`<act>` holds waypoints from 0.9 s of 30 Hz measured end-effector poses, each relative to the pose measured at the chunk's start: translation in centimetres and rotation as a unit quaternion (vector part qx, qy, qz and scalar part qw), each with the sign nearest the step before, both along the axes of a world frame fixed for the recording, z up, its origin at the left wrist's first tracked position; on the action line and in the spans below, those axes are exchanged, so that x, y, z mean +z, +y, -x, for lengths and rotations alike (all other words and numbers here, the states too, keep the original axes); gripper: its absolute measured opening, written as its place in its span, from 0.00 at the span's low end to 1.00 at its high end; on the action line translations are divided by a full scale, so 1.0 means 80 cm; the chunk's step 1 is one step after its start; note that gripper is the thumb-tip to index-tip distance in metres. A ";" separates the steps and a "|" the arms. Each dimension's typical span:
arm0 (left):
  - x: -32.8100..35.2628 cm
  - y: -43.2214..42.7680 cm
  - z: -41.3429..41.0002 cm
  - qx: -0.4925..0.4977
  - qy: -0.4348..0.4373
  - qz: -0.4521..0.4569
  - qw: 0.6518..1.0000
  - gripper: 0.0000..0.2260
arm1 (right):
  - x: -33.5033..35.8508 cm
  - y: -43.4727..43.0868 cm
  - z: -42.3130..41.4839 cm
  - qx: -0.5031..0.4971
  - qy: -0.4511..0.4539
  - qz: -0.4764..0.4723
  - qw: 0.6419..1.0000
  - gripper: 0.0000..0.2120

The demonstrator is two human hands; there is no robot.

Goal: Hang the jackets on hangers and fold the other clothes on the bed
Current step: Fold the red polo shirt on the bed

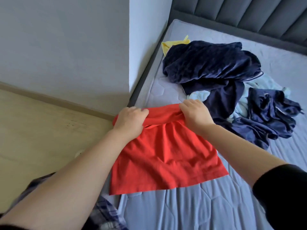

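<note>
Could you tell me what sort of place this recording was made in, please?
Most likely a home bedroom: a quilted mattress with a padded grey headboard, loose clothes heaped on it, and wood-look flooring beside it.

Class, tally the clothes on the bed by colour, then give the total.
Red: 1, the red garment
Yellow: 1, the yellow garment
Light blue: 1, the light blue garment
Navy: 2 that can be told apart, the velvety navy garment and the thinner navy garment
Total: 5

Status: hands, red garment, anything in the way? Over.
Left hand and right hand both grip top edge of red fabric garment. Garment spread on blue quilted mattress. Navy clothes pile crowds right side.
</note>
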State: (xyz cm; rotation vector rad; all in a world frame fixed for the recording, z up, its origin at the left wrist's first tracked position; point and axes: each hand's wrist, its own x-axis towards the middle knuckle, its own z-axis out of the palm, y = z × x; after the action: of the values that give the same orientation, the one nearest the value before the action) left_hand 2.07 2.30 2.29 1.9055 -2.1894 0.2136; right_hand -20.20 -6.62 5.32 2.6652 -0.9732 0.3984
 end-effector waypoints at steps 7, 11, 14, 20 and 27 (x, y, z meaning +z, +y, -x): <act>0.008 0.083 0.054 -0.109 -0.027 -0.134 0.985 0.05 | -0.045 0.096 0.082 0.055 -0.058 0.006 0.997 0.04; -0.006 0.106 0.071 -0.088 0.005 -0.404 0.910 0.21 | -0.074 0.146 0.099 0.058 0.122 -0.152 0.979 0.07; -0.012 0.101 0.075 -0.003 0.115 -0.386 0.915 0.24 | -0.073 0.157 0.099 -0.018 0.074 -0.306 0.949 0.09; -0.041 0.081 0.089 0.079 0.092 -0.108 0.987 0.26 | -0.053 0.114 0.055 -0.141 -0.233 -0.117 0.955 0.04; -0.095 0.082 0.111 0.000 0.030 -0.197 0.980 0.31 | -0.065 0.017 0.049 -0.452 -0.350 -0.326 0.753 0.27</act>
State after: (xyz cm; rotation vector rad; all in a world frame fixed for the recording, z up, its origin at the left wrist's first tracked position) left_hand -6.83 8.86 -5.32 2.0704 -2.3241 -0.2973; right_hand -24.08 -5.22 0.09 2.0309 -2.8794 0.9608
